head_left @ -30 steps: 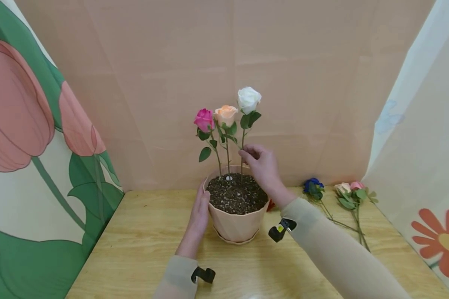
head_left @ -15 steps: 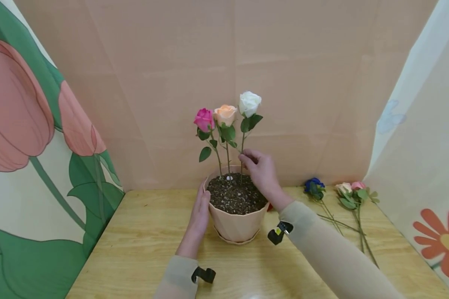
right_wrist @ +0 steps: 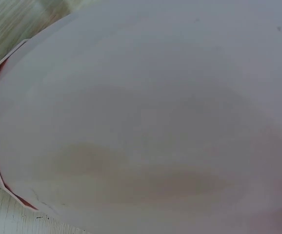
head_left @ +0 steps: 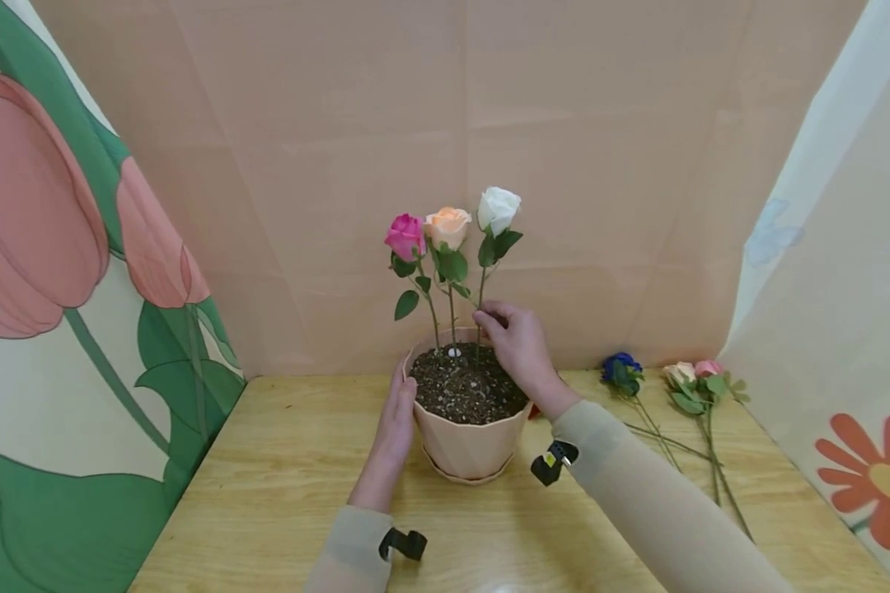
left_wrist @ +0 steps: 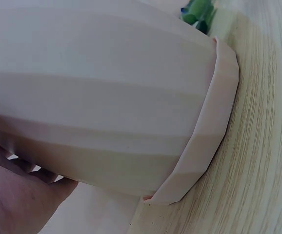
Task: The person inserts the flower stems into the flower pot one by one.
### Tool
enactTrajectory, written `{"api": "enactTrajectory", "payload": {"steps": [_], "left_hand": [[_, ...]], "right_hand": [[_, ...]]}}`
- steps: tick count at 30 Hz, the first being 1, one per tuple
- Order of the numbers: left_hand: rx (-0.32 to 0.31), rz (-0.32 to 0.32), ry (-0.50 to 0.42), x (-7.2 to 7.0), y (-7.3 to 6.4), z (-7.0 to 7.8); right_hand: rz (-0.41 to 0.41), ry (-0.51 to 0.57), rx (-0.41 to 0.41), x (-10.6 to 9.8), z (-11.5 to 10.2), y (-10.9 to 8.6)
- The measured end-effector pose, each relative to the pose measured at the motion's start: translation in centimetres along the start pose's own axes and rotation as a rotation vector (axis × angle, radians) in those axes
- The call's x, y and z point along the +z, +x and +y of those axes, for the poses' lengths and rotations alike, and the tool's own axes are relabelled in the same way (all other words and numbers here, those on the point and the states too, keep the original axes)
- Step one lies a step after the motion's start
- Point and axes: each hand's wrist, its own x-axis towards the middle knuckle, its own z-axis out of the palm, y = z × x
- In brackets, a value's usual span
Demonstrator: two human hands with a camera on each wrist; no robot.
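Note:
In the head view, my right hand pinches the stem of a white rose between thumb and fingers, the stem's lower end sunk in dark soil. The soil fills a pale pink faceted flowerpot on a matching saucer. A magenta rose and a peach rose stand in the soil left of the white one. My left hand rests along the pot's left side, fingers extended; the left wrist view shows its fingers against the wall. The pot fills most of the right wrist view.
On the wooden table to the right lie a blue rose, a cream rose and a pink rose, their stems crossing. Something red shows behind the pot. A pinkish backdrop rises behind the table.
The white rose has sunk slightly and leaned a little to the right, with my right hand moving down along with it. My left hand stays at the pot.

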Motion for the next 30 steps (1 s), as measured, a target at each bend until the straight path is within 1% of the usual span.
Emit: {"api": "enactTrajectory", "payload": {"steps": [6,11,15,21,30], "left_hand": [[-0.009,0.002,0.003,-0.01,-0.01,0.00],[-0.008,-0.007,0.005,-0.03,0.04,0.08],[-0.006,-0.012,0.004,0.05,0.05,0.12],[0.004,-0.008,0.007,0.01,0.17,-0.05],[0.001,-0.009,-0.005,0.08,0.08,0.03]], "right_hand": [[-0.016,-0.049,-0.032,-0.08,0.00,-0.08],[-0.036,-0.067,-0.015,-0.15,-0.15,-0.27],[-0.041,-0.061,-0.001,-0.32,0.00,-0.36],[-0.024,-0.056,-0.007,-0.22,0.15,-0.27],[0.002,-0.005,0.014,-0.15,0.21,-0.41]]}}
